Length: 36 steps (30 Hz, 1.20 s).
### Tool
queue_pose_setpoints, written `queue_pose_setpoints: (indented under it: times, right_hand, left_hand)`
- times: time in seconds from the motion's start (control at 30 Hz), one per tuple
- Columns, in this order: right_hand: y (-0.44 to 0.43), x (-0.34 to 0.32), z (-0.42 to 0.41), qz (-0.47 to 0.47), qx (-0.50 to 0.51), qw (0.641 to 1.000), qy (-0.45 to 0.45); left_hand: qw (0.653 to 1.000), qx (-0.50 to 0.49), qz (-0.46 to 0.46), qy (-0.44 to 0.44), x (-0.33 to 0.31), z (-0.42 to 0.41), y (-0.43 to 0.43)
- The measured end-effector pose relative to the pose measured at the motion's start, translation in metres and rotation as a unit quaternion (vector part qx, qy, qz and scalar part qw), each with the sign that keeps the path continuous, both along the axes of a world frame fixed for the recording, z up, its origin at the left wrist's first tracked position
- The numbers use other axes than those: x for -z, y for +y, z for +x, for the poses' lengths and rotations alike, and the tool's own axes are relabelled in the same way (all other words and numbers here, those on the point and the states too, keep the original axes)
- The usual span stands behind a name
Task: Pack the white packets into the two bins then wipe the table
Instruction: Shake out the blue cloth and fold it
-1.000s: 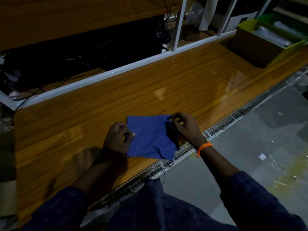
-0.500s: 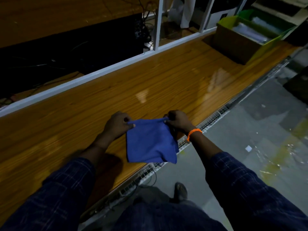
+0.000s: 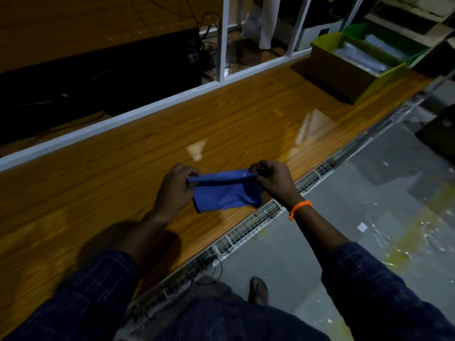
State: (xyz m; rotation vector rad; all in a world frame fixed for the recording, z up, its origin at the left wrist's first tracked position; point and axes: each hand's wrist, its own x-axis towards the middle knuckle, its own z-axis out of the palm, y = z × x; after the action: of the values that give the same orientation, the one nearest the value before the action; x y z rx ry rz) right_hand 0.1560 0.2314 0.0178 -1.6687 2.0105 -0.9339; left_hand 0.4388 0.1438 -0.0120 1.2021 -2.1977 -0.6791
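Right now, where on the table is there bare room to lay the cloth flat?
The table is bare between the white rail and the near edge, left of the left hand. It is also bare right of the right hand, up to the bins. The far right end is crowded. Both hands hold the blue cloth.

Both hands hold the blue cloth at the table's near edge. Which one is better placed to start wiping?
Left hand, probably: it sits over the wooden table, its grip on the blue cloth. The right hand is at the near edge, partly over the floor side.
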Motion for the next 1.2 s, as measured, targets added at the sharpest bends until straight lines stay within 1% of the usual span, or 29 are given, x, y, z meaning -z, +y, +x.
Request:
queue_pose_setpoints:
  times: [0.03,0.17,0.2,0.23,0.3,0.4,0.47,0.53,0.6,0.63,0.67,0.7,0.77,0.83,0.9,0.97,1.0,1.03,1.07,1.1,1.13,1.2]
  right_hand:
    - [0.01,0.005,0.002,-0.004,-0.013,1.0,0.006]
    - [0.042,0.026,0.004,0.022,-0.009,0.999,-0.036]
    - [0.047,0.032,0.004,0.011,-0.019,0.999,-0.025]
    - [0.051,0.035,0.003,0.003,-0.042,0.999,0.005]
    - [0.055,0.037,0.003,0.002,-0.094,0.995,0.038]
    - [0.05,0.021,0.005,0.033,-0.127,0.991,0.035]
    - [0.042,0.014,0.009,0.027,-0.088,0.996,0.016]
    - [0.029,0.015,0.01,0.035,0.003,0.999,-0.01]
    - [0.016,0.017,0.012,0.133,0.058,0.989,-0.036]
    - [0.01,0.019,0.015,0.173,0.054,0.983,-0.027]
    - [0.004,0.022,0.018,0.197,0.041,0.979,-0.014]
    - [0.001,0.022,0.023,0.209,0.03,0.977,-0.02]
    - [0.002,0.019,0.035,0.206,0.023,0.975,-0.077]
    - [0.013,0.014,0.046,0.199,0.005,0.966,-0.167]
    - [0.03,0.004,0.054,0.201,-0.052,0.949,-0.238]
    - [0.046,-0.007,0.065,0.213,-0.119,0.931,-0.271]
    - [0.051,-0.012,0.073,0.213,-0.142,0.924,-0.284]
    - [0.056,-0.014,0.081,0.212,-0.16,0.917,-0.295]
    - [0.061,-0.015,0.09,0.207,-0.172,0.913,-0.306]
    - [0.066,-0.015,0.1,0.203,-0.181,0.91,-0.312]
    - [0.071,-0.015,0.112,0.198,-0.187,0.906,-0.325]
    - [0.086,-0.009,0.135,0.196,-0.18,0.896,-0.355]
  left_hand:
    - [1.0,0.016,-0.004,-0.009,0.006,0.004,0.007]
    - [0.998,0.052,0.016,-0.019,0.027,0.017,0.033]
    - [0.998,0.053,0.016,-0.021,0.032,0.02,0.04]
    - [0.998,0.056,0.015,-0.027,0.036,0.022,0.047]
    - [0.996,0.063,0.015,-0.056,0.041,0.023,0.055]
    - [0.994,0.064,0.011,-0.087,0.039,0.021,0.054]
    - [0.997,0.044,-0.022,-0.055,0.035,0.018,0.052]
    - [0.999,0.005,-0.05,-0.008,0.032,0.013,0.053]
    - [0.998,-0.033,-0.05,0.02,0.028,0.006,0.052]
    - [0.998,-0.043,-0.034,0.023,0.028,0.002,0.049]
    - [0.999,-0.042,-0.009,0.014,0.027,-0.002,0.046]
    - [0.999,-0.029,0.019,-0.009,0.026,-0.006,0.042]
    - [0.993,0.015,0.077,-0.087,0.022,-0.01,0.035]
    - [0.974,0.048,0.141,-0.173,0.017,-0.009,0.034]
    - [0.959,0.084,0.177,-0.205,0.005,0.005,0.045]
    - [0.955,0.116,0.171,-0.21,-0.005,0.03,0.06]
    - [0.959,0.11,0.176,-0.195,-0.012,0.047,0.072]
    - [0.964,0.095,0.194,-0.154,-0.018,0.064,0.089]
    - [0.967,0.072,0.225,-0.095,-0.024,0.081,0.107]
    - [0.963,0.039,0.267,-0.024,-0.032,0.096,0.13]
    - [0.949,-0.009,0.312,0.05,-0.036,0.109,0.154]
    - [0.897,-0.105,0.38,0.201,-0.036,0.127,0.209]
